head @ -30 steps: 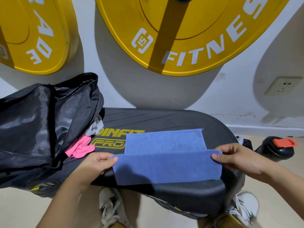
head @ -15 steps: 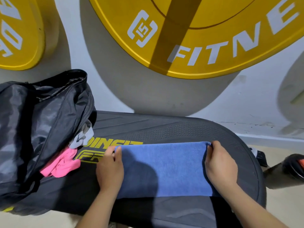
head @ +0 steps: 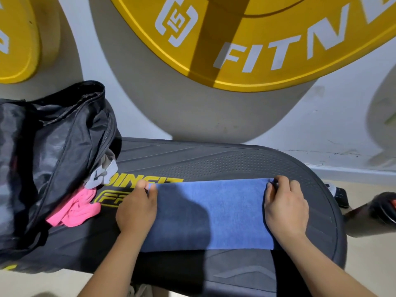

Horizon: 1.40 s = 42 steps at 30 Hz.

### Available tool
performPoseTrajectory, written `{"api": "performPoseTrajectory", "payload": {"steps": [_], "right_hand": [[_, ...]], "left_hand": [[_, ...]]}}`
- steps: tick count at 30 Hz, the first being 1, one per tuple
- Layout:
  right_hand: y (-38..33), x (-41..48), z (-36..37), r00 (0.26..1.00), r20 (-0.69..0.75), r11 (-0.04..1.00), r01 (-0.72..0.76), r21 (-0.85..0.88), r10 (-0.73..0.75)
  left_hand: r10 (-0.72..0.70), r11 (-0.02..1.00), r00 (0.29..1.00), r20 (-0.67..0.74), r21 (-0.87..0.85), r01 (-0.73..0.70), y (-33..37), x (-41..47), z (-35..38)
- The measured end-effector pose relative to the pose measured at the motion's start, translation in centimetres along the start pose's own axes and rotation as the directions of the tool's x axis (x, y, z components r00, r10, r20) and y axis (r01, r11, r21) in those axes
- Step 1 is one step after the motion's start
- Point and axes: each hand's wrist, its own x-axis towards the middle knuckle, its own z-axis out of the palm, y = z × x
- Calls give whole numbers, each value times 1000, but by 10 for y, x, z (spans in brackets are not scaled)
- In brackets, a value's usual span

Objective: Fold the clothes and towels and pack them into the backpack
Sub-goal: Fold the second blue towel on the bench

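A blue towel [head: 214, 213] lies folded in half on the dark bench pad [head: 214, 159]. My left hand [head: 137, 211] pinches its far left corner and rests on the left edge. On the right edge lies my right hand [head: 286, 209], its fingers closed on the far right corner. The black backpack [head: 49, 159] stands open at the left end of the bench. A pink garment [head: 75, 211] and a grey garment [head: 102, 172] spill out of its mouth onto the pad.
Two big yellow weight plates [head: 246, 50] hang on the white wall behind the bench. A black shaker bottle [head: 377, 213] with a red lid lies on the floor to the right. The bench front edge is close to my body.
One second ago I held the towel's near edge raised; I carried it over to the far edge, and the towel now lies flat in half. My hands stay at the far corners.
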Motion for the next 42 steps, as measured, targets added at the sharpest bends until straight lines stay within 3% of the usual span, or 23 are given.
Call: {"api": "performPoseTrajectory", "payload": {"steps": [3, 6, 8, 11, 16, 18, 20, 22, 23, 25, 30, 36, 39, 42], "right_hand": [[2, 1, 1, 1000, 11, 1000, -6, -7, 7], [3, 1, 1, 1000, 15, 1000, 5, 7, -6], [4, 2, 2, 1000, 13, 1000, 9, 17, -10], [5, 2, 1, 1000, 15, 999, 12, 31, -12], [0, 3, -7, 997, 75, 995, -34, 91, 27], [-9, -2, -15, 996, 35, 996, 88, -30, -87], [-24, -14, -17, 942, 61, 938, 335, -92, -330], [-33, -34, -6, 843, 218, 851, 518, -81, -492], [-34, -43, 1, 806, 309, 829, 553, -87, -505], [-30, -50, 11, 776, 414, 813, 568, -128, -476], [-29, -48, 11, 773, 467, 818, 552, -161, -430], [-31, -20, -11, 715, 550, 878, 473, 74, -431], [-23, 23, -29, 721, 616, 892, 447, -65, -316], [-21, 58, -40, 673, 706, 882, 447, -149, -222]], "left_hand": [[-45, 998, 998, -51, -45, 43, 3, 2, -8], [339, 939, 921, -195, 9, -343, 20, -18, -5], [524, 852, 846, -96, 50, -522, 31, -41, 14], [476, 856, 872, 110, 167, -489, 36, -65, 39], [479, 826, 868, 134, 265, -497, 31, -68, 46], [465, 833, 873, 147, 262, -487, 34, -67, 46], [451, 843, 877, 166, 244, -480, 35, -67, 46], [431, 852, 882, 192, 234, -468, 36, -68, 45], [423, 856, 882, 206, 227, -464, 37, -68, 43], [428, 857, 877, 218, 211, -470, 38, -68, 41], [426, 880, 821, 379, 38, -474, 32, -55, 23], [509, 860, 854, 110, -40, -508, -8, -17, 5], [458, 889, 878, 142, -48, -456, -8, -2, -1], [387, 921, 887, 253, -55, -386, -5, 17, -3]]}}
